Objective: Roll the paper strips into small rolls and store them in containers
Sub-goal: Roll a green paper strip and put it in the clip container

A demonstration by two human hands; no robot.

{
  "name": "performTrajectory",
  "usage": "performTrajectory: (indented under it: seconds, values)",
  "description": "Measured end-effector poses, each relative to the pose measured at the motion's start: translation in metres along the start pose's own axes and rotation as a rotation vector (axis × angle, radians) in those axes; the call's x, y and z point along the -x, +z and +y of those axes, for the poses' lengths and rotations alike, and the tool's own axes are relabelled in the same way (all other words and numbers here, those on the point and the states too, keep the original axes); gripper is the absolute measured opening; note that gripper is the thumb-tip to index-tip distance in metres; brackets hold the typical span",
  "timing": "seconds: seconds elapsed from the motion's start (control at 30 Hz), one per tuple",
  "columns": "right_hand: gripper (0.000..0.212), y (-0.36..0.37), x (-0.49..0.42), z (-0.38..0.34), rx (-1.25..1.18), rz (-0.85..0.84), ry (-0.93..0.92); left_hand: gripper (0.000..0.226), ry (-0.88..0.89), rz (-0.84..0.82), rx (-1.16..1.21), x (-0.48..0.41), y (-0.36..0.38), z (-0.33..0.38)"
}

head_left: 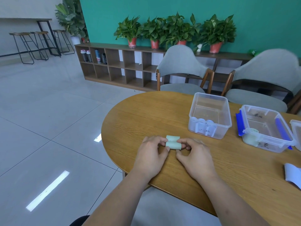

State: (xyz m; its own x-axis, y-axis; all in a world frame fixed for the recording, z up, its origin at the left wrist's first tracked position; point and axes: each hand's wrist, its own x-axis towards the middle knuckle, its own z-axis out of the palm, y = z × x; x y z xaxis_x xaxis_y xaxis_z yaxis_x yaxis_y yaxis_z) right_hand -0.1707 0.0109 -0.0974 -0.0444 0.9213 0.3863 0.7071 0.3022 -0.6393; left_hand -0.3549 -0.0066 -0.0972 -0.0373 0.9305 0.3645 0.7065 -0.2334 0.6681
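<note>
Pinching a green paper strip [173, 145] by its ends, left hand [150, 154] and right hand [195, 154] work near the clear container [206, 110]. Light, springy paper likely unrolls if released.

Two hands show, the left hand [150, 154] and the right hand [195, 154], with two pale green paper rolls [173, 145] pinched between their fingertips. One oval wooden table [146, 115] bears two clear rectangular plastic containers [211, 94]. One holds what look like three white paper rolls [201, 120], the other a single green roll [253, 130]. Behind are two grey upholstered chairs [180, 62], four leafy plants in red pots [132, 30], four bottles [99, 56] and three bar stools [21, 39].
</note>
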Motion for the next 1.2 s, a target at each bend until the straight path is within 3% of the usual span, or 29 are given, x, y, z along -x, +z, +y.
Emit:
performTrajectory:
  seconds: [0.4, 0.6, 0.77, 0.9, 1.2]
  values:
    - [0.025, 0.0004, -0.0013, 0.0024, -0.044, 0.010, 0.011, 0.029, 0.001, 0.002, 0.020, 0.0008, -0.0004, 0.0000]
    - [0.032, 0.0029, -0.0023, 0.0063, 0.009, 0.004, -0.031, 0.037, 0.024, -0.017, -0.029, 0.0000, -0.0008, 0.0001]
    - [0.021, 0.0059, -0.0037, 0.0099, 0.048, 0.020, -0.062, 0.049, 0.004, -0.042, -0.013, 0.0013, -0.0021, 0.0022]
    - [0.017, 0.0060, -0.0035, 0.0095, 0.059, 0.018, -0.078, 0.044, 0.010, -0.049, -0.026, 0.0010, -0.0026, 0.0014]
    - [0.036, 0.0023, -0.0021, 0.0041, 0.015, -0.020, -0.106, 0.030, 0.023, -0.041, -0.057, 0.0012, -0.0009, 0.0023]
